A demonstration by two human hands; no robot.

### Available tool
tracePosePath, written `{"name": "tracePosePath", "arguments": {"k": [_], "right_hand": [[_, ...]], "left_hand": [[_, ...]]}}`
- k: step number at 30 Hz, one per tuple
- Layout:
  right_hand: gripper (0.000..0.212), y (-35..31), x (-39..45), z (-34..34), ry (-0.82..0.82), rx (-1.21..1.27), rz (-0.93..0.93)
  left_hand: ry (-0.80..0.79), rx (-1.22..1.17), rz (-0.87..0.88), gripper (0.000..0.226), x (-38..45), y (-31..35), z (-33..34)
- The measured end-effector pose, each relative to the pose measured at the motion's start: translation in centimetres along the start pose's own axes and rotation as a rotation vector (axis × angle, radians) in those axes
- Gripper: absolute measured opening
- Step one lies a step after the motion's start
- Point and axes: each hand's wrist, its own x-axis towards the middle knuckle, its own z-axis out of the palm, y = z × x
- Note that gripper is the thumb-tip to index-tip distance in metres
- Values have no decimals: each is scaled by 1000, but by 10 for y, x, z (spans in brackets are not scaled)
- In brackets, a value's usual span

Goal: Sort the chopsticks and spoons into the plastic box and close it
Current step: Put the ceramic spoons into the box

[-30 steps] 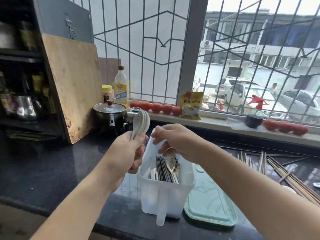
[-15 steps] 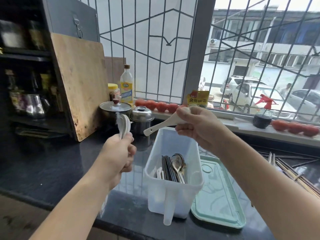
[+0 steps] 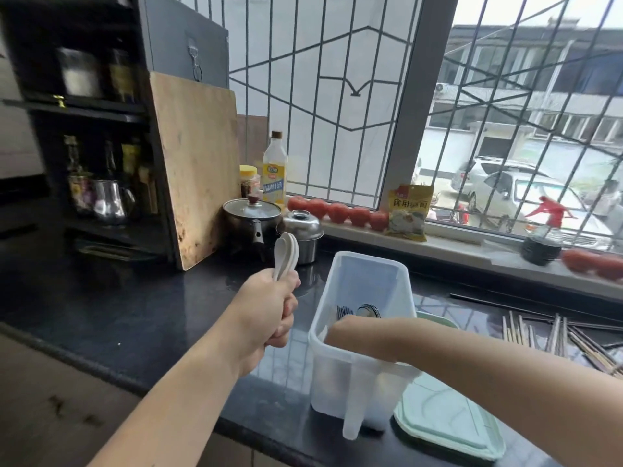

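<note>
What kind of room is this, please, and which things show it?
Most likely a home kitchen. A lidded pot stands on the dark countertop beside a wooden cutting board, a bottle of cooking liquid stands behind them, and tomatoes line the windowsill.

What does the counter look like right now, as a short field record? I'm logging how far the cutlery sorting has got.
left hand: grips stacked white ceramic spoons, held upright
right hand: reaches down inside the translucent plastic box; fingers hidden
box contents: dark chopsticks and metal spoons
pale green lid: off, flat beside the box
loose wooden chopsticks: on the black countertop, to the right
</note>
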Motion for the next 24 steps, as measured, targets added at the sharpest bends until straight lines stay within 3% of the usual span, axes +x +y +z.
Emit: {"name": "tracePosePath", "arguments": {"k": [3,7,9,13,14,16,19,24], "right_hand": [[34,-3,0,-3,-12,38,-24],[11,5,-17,-2,-95,-10,31],[14,16,-31,-15,40,-1,105],[17,39,-63,-52,593,734,248],[16,37,-71,-58,631,968,229],[20,28,-87,-67,557,1350,86],[28,14,-97,-62,504,1473,-61],[25,9,-102,-59,577,1544,-53]], "left_hand": [[1,-6,-3,17,0,-1,-1],[-14,6,-11,20,-2,0,-1],[-35,21,-8,26,-3,1,-1],[-90,-7,2,41,-5,6,8],[-124,-23,1,44,-6,8,12],[-211,-46,-7,50,-9,11,21],[-323,-84,-17,49,-13,13,30],[-337,-116,-37,46,-17,9,31]]}}
